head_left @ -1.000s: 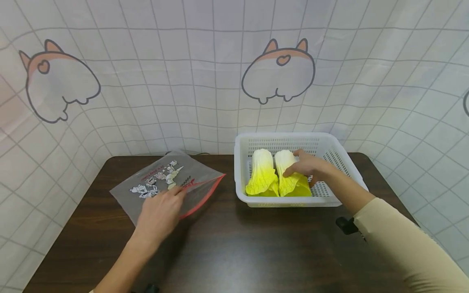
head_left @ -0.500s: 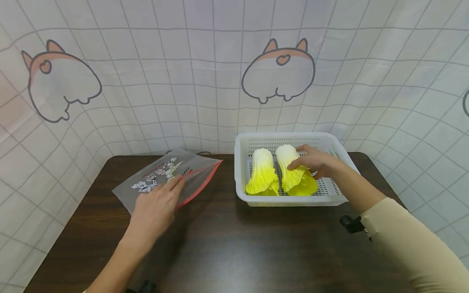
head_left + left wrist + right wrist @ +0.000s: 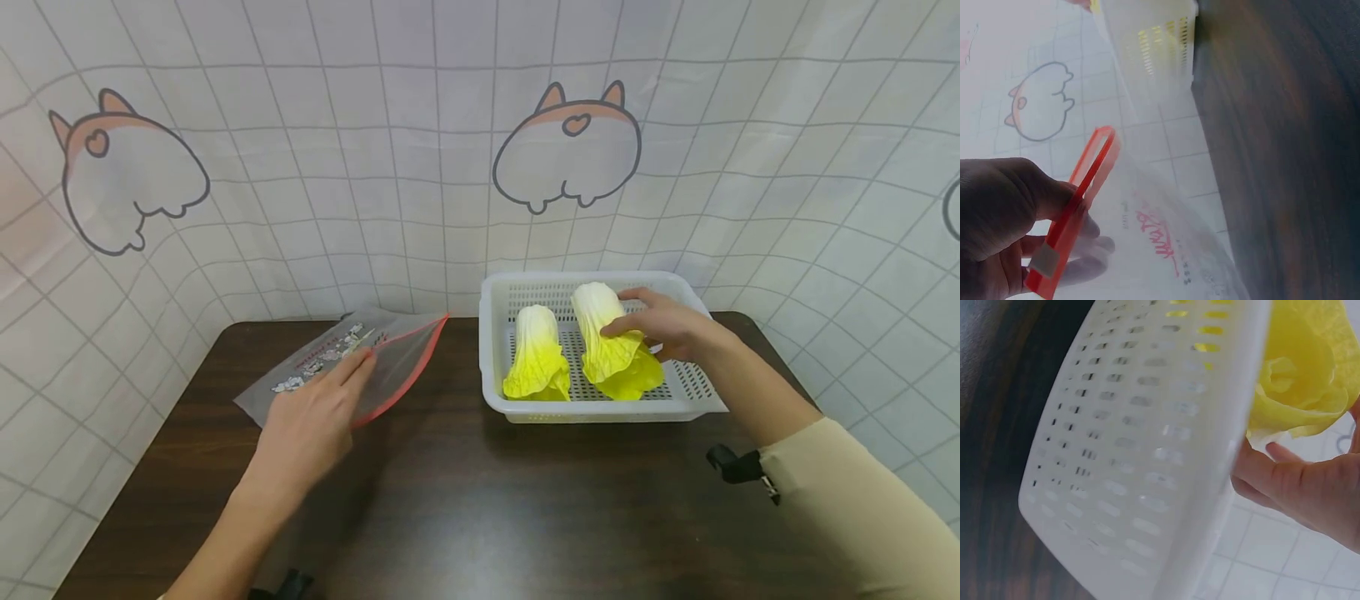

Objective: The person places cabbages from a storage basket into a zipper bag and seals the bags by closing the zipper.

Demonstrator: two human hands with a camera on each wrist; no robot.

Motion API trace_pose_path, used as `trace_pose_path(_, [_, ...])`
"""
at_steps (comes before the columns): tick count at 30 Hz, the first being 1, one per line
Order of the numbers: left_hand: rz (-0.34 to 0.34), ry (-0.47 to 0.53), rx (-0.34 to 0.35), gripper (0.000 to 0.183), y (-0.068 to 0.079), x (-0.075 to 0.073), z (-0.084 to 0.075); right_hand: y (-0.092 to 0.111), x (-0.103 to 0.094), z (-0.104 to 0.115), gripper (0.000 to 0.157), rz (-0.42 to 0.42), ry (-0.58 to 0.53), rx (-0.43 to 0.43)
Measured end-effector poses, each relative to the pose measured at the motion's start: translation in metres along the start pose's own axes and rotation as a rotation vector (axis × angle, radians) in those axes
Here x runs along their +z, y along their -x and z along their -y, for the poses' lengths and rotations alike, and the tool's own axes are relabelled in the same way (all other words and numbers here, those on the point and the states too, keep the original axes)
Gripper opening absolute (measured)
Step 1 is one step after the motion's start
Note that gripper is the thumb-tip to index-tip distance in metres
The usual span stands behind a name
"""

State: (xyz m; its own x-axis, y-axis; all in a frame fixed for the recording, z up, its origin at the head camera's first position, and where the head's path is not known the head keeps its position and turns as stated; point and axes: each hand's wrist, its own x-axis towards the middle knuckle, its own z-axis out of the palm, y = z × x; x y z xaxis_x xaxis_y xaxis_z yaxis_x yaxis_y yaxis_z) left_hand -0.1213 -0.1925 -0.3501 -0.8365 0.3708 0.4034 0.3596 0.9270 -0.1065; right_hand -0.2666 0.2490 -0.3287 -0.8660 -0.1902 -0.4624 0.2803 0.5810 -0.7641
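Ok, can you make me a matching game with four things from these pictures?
Things:
1. Basket
2. Bag
3. Table
4. Cabbage in the right hand

Looks:
A. Dark brown
B. White at one end, yellow at the other
C. White, with lots of little holes
D. See-through, with a red edge

Right pairs: 1-C, 2-D, 3-A, 4-B

From the head: looks forward and down, farthest off, across dark brown wooden table to white grid-patterned backdrop. From the left wrist: peers, tilted sideways, close past left hand and red-edged clear plastic bag toward white perforated plastic basket. From the right wrist: faces backdrop, also tilted, close beside basket's outer wall and right hand. Shares basket across all three.
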Motion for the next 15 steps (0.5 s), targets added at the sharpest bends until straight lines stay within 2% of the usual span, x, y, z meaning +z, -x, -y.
trace_pose_path(8, [0.058,0.008,-0.009,0.083,-0.004,-0.005,0.001,0.013,0.005,0.01,0.097,0.008,-0.012,-0.093])
trace_pose_path(15, [0.028,-0.002,-0.003,0.085,-0.007,-0.007,0.001,0.024,0.012,0.02,0.097,-0.013,0.001,-0.149])
